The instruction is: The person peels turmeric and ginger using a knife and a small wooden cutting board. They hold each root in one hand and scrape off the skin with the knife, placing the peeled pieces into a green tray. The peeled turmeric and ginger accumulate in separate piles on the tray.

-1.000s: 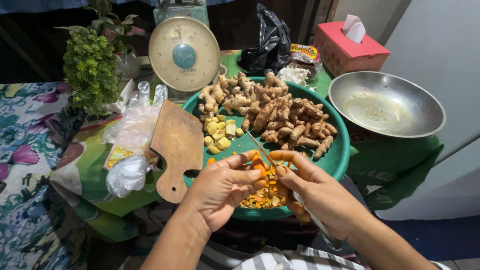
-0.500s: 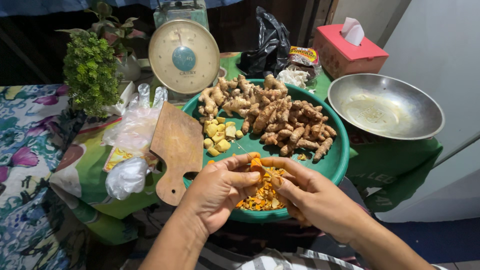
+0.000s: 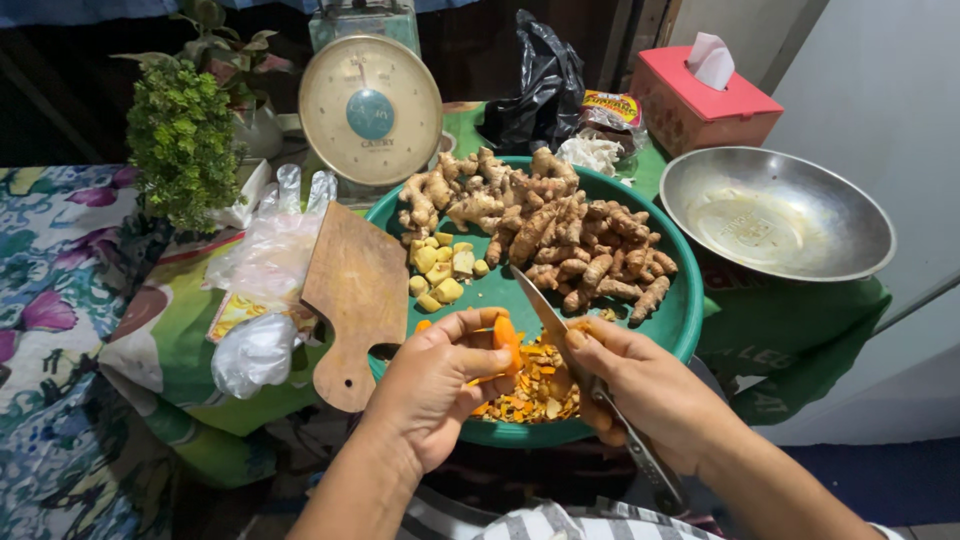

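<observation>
My left hand (image 3: 440,385) pinches an orange piece of turmeric root (image 3: 507,342) over the near rim of a round green tray (image 3: 690,310). My right hand (image 3: 640,385) grips a knife (image 3: 545,312), its blade pointing away toward the tray's middle, right beside the orange piece. Below the hands lies a heap of orange peelings (image 3: 535,390). A pile of brown ginger and turmeric roots (image 3: 555,235) fills the far half of the tray. Peeled yellow chunks (image 3: 440,272) lie at its left.
A wooden cutting board (image 3: 355,290) leans on the tray's left rim, beside clear plastic bags (image 3: 265,260). A dial kitchen scale (image 3: 370,108) stands behind. A steel bowl (image 3: 775,215) sits right, a red tissue box (image 3: 705,100) and black bag (image 3: 535,90) at the back, a green plant (image 3: 185,140) left.
The knife blade has swung up and away from the orange piece, now pointing toward the tray's middle. My left hand has turned the piece so its peeled face shows.
</observation>
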